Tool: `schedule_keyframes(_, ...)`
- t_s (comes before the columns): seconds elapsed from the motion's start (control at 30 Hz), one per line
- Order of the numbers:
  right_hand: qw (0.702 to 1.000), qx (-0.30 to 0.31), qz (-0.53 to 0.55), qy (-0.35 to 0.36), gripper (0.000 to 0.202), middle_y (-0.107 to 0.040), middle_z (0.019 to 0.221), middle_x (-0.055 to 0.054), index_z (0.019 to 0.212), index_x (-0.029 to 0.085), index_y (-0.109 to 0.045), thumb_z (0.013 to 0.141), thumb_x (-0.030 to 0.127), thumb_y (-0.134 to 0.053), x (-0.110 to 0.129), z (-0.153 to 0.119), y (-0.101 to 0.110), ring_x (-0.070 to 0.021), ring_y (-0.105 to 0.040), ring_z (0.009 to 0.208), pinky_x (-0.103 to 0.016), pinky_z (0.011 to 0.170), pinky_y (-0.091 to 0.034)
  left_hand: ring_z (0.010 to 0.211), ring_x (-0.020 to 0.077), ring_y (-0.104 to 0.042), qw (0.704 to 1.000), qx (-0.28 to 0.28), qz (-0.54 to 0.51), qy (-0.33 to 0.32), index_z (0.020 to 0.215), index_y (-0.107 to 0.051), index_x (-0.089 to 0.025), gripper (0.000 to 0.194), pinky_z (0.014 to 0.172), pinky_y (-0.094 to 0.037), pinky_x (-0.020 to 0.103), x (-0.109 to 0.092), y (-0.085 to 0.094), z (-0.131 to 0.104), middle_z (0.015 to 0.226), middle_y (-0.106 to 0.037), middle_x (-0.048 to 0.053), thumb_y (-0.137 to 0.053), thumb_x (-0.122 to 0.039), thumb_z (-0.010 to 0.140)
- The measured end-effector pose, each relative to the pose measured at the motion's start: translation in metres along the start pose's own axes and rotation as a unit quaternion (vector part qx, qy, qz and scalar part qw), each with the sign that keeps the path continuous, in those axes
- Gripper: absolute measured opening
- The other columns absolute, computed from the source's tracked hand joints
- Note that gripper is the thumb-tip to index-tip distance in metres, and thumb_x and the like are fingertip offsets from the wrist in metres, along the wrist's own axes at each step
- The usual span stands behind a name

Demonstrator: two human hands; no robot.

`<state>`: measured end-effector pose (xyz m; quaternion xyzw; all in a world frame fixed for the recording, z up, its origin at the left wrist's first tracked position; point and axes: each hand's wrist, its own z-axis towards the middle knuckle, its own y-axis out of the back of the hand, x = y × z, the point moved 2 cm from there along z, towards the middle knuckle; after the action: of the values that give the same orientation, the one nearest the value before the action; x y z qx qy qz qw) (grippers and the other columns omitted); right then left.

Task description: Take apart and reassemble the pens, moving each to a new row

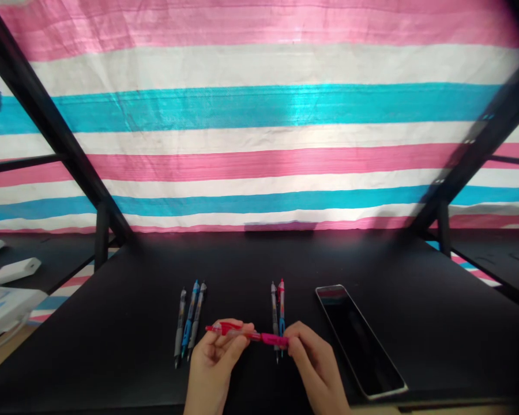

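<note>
Head view: red pen [246, 334] held level just above the near worktop [112, 323], ends pinched.
Left hand [214, 360]: grip closed on clip end.
Right hand [313, 360]: grip closed on pink barrel end.
Advice: probably best to keep both pinches firm and the pen straight.
Nearby: three pens [189, 323] left, two pens [278, 305] behind, phone [358, 340] right.

Glossy plastic red pen [246, 334], matt black table [415, 288], glassy phone [358, 340], sheeny woven tarp [259, 115].

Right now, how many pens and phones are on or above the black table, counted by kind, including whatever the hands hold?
Pens lying in the left group: 3
Pens lying in the middle pair: 2
Red pen held between the left hand and the right hand: 1
Phone, screen dark: 1
Total: 7 things, 6 of them pens.
</note>
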<state>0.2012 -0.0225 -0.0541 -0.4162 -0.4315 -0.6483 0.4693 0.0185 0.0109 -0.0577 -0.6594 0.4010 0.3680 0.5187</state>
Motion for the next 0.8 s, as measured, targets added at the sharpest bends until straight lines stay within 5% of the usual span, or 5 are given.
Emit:
schedule_keyframes(0.07,1.000,0.002,-0.001,-0.019,0.042,-0.055,0.065,-0.001,0.067,0.019,-0.060,0.102,0.040,-0.050,-0.0007,-0.0001,0.0000,-0.0147,-0.053,0.060,-0.022,0.056,-0.043,0.088,0.0243,-0.078,1.000,0.005,0.003,0.000,0.083,-0.074,-0.019,0.037,0.085,-0.061,0.029,0.0007,0.0005,-0.0004,0.083,-0.081,0.006,-0.095,-0.036,0.057)
schedule_keyframes(0.23,0.998,-0.004,0.042,-0.039,0.026,-0.061,0.075,-0.002,0.085,0.019,-0.067,0.096,0.042,-0.061,-0.0044,-0.0014,0.0004,-0.0151,-0.054,0.063,-0.022,0.057,-0.043,0.087,0.0251,-0.078,1.000,-0.013,-0.012,-0.005,0.083,-0.074,-0.019,0.039,0.084,-0.061,0.031,0.0018,0.0017,-0.0001,0.081,-0.081,0.005,-0.095,-0.037,0.056)
schedule_keyframes(0.37,0.998,0.011,0.032,-0.053,0.034,-0.055,0.067,0.000,0.074,0.019,-0.063,0.099,0.041,-0.057,-0.0067,-0.0026,-0.0009,-0.0142,-0.051,0.060,-0.022,0.055,-0.041,0.086,0.0245,-0.078,1.000,-0.013,-0.017,-0.001,0.082,-0.074,-0.019,0.039,0.084,-0.061,0.030,-0.0003,0.0004,-0.0008,0.080,-0.081,0.005,-0.096,-0.038,0.055)
schedule_keyframes(0.5,0.997,-0.005,0.053,-0.059,0.024,-0.062,0.080,-0.002,0.091,0.020,-0.068,0.094,0.043,-0.064,-0.0069,-0.0026,-0.0011,-0.0149,-0.054,0.064,-0.022,0.058,-0.044,0.084,0.0224,-0.078,1.000,-0.016,-0.024,0.001,0.082,-0.074,-0.019,0.041,0.083,-0.061,0.027,-0.0028,-0.0012,-0.0020,0.080,-0.080,0.004,-0.097,-0.039,0.054)
schedule_keyframes(0.8,0.995,0.015,0.059,-0.075,0.027,-0.060,0.079,-0.002,0.090,0.020,-0.066,0.097,0.045,-0.059,-0.0058,-0.0026,-0.0005,-0.0156,-0.053,0.066,-0.023,0.059,-0.043,0.085,0.0218,-0.077,1.000,-0.014,-0.020,-0.007,0.083,-0.074,-0.018,0.040,0.085,-0.060,0.027,-0.0028,-0.0019,-0.0020,0.080,-0.080,0.004,-0.096,-0.038,0.056)
